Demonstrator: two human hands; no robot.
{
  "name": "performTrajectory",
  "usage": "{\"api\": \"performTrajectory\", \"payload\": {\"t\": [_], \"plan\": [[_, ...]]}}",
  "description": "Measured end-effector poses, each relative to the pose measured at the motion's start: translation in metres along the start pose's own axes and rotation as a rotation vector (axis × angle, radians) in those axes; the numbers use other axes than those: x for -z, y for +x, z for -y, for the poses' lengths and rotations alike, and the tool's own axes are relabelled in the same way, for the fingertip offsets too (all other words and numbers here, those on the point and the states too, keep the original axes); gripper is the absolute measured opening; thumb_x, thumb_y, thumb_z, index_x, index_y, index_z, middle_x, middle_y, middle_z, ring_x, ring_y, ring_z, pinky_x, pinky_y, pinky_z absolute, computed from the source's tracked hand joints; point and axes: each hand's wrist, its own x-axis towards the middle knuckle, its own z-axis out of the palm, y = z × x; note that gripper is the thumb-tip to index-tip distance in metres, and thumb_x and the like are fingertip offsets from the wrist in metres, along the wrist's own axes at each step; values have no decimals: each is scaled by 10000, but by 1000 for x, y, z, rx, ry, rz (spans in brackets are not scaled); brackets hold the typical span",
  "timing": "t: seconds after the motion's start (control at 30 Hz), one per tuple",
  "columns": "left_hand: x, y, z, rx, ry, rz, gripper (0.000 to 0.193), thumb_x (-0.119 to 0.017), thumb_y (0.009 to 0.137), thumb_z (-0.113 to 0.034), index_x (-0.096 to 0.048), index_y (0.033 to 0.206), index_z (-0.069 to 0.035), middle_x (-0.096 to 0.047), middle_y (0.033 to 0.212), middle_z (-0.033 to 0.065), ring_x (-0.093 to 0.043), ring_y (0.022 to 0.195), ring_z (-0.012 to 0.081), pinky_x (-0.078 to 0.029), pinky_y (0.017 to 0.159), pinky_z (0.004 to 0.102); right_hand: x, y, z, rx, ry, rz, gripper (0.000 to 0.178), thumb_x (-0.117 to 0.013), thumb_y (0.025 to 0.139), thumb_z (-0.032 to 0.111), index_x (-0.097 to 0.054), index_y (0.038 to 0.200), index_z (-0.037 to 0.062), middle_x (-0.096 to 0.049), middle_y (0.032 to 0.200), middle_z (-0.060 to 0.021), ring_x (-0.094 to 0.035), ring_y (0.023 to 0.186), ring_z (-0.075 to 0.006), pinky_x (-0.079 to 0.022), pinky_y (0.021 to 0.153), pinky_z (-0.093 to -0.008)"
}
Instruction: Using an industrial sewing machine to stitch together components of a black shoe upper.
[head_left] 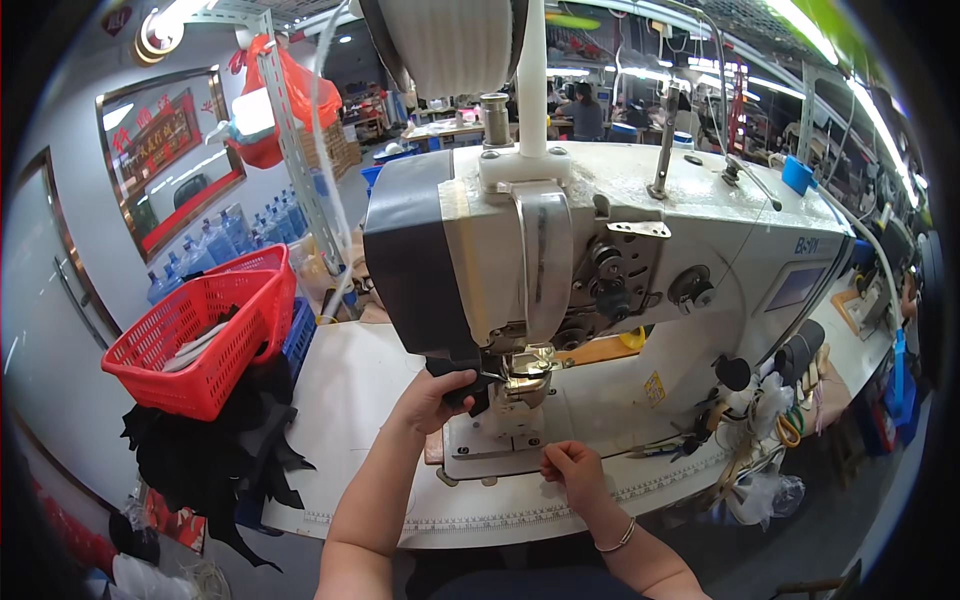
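In front of me stands a large white and dark grey industrial sewing machine. My left hand is closed on a small black piece of fabric, pinching it with thumb on top, just left of the lit needle area. The fabric's far part is hidden by the machine head. Right of the machine's metal post, my right hand hovers low over the table with its fingers curled together. Whether anything thin is between those fingertips, I cannot make out.
Red plastic baskets stand at the left, above draped black fabric scraps. A printed ruler strip follows the white table's front edge. Scissors, plastic bags and a dark roll crowd the right side.
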Motion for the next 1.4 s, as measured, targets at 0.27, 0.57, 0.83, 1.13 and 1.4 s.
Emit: {"api": "performTrajectory", "payload": {"t": [0.27,0.57,0.83,1.13,1.4], "plan": [[-1,0,0,-14,-5,29,188,-636,766,-98,-549,924,-45,-581,819,56,-552,660,118,-473,491,206,2,-22,-22,254,-552,124,152,-629,811,146,-614,845,-2,-627,736,-60,-594,628,-119,-483,590,-237],[1,1,2,-3,7,22,210,-627,777,-105,-545,962,-48,-590,839,56,-556,673,112,-470,496,203,-8,-34,-18,550,-866,212,121,-641,770,137,-623,828,32,-610,765,-98,-614,638,-212,-503,595,-285],[12,9,6,-117,-58,85,247,-597,799,-130,-538,1014,-22,-606,918,66,-597,805,163,-509,637,281,-10,-33,-16,637,-940,229,106,-647,750,126,-617,799,37,-605,753,-93,-605,663,-229,-498,587,-296],[8,87,-53,-324,-205,274,254,-548,828,-74,-524,1079,-39,-592,926,76,-582,810,168,-482,715,307,-20,-30,-19,691,-1077,281,95,-659,731,120,-627,778,44,-593,705,-82,-576,601,-207,-470,556,-285],[63,158,-16,-283,-356,159,365,-603,775,-41,-462,1110,-58,-583,1021,92,-588,887,237,-487,771,397,-24,-31,-19,593,-1076,236,90,-654,742,128,-635,780,49,-597,707,-75,-582,611,-200,-472,563,-288]]}}
